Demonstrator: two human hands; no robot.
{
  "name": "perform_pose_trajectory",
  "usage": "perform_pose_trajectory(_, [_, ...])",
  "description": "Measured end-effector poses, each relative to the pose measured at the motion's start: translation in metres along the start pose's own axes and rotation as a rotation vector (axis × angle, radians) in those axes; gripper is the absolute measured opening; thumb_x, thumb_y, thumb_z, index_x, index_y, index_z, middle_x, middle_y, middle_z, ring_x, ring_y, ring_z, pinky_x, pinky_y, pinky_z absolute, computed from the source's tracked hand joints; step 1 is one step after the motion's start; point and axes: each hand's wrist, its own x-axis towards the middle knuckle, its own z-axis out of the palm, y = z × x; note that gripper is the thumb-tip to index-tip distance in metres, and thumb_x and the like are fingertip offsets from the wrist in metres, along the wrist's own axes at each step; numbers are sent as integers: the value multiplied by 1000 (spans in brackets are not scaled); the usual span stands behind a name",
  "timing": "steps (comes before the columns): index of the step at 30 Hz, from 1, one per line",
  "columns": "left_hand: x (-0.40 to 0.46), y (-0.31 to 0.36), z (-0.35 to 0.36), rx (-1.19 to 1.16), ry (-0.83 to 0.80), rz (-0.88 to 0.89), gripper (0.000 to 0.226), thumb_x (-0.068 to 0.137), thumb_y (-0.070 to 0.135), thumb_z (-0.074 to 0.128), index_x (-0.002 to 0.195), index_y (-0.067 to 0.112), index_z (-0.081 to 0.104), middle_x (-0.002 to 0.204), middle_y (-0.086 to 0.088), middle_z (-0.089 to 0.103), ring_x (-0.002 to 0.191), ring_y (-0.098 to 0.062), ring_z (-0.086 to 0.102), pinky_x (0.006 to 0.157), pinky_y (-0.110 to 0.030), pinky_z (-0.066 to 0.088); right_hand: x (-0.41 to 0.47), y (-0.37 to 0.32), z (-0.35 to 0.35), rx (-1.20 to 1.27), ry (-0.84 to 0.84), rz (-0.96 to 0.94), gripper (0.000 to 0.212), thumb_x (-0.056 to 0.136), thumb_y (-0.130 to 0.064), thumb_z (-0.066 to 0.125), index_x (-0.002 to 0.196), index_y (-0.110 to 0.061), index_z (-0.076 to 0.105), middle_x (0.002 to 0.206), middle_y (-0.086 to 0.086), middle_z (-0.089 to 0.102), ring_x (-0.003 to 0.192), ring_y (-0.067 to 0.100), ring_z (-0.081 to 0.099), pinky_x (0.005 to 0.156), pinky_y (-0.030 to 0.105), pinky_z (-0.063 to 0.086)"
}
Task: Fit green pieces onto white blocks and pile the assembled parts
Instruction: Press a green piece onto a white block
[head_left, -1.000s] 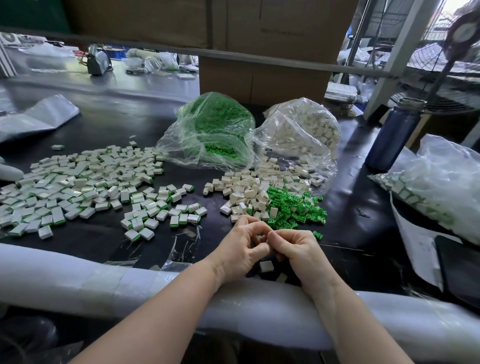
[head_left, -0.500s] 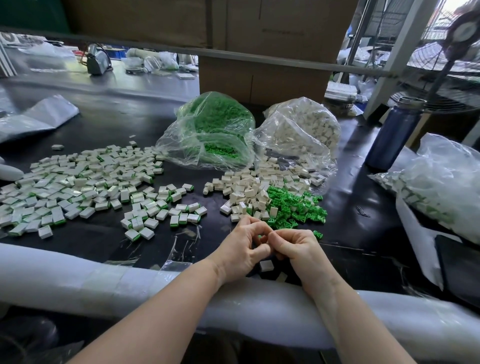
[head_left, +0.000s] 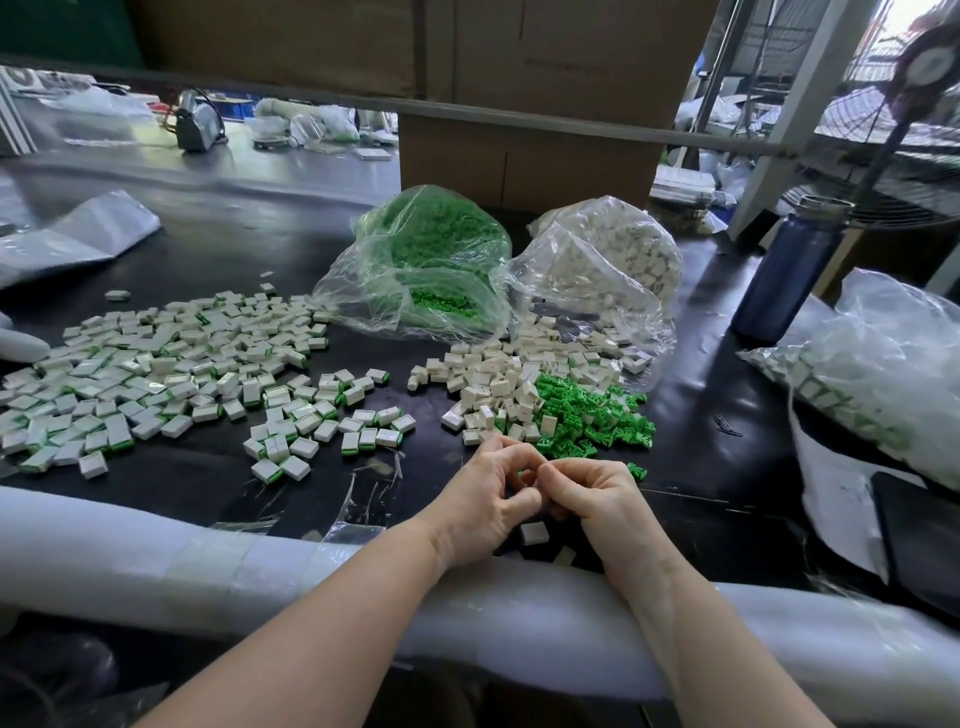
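Fingertips of the left hand (head_left: 488, 499) and right hand (head_left: 592, 499) meet just above the surface (head_left: 218, 249), curled together around a small part almost wholly hidden; only a green sliver shows between them. Pressing squarely, with the green piece aligned to the block's opening, likely seats it best. Loose white blocks (head_left: 493, 384) and green pieces (head_left: 587, 415) lie just beyond; the assembled pile (head_left: 156, 374) spreads left. No readable writing shows anywhere.

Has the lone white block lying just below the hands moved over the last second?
No. The white block keeps its place on the dark table, just ahead of the white padded edge.
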Motion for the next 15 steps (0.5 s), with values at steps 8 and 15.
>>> perform_pose_trajectory(8, [-1,1,0,-8,-6,5,13,86,2,57,86,15,59,109,-14,44,82,-15,47,80,-19,44,0,1,-1,-11,4,22,23,88,-6,58,72,-4,74,57,8,62,50,11,55,48,20,45])
perform_pose_trajectory(15, [-1,1,1,-24,-19,0,14,86,2,57,87,16,59,107,-11,43,81,-16,47,79,-22,45,0,3,-2,-30,28,37,21,87,-7,59,72,-1,74,57,10,62,54,18,56,52,25,48])
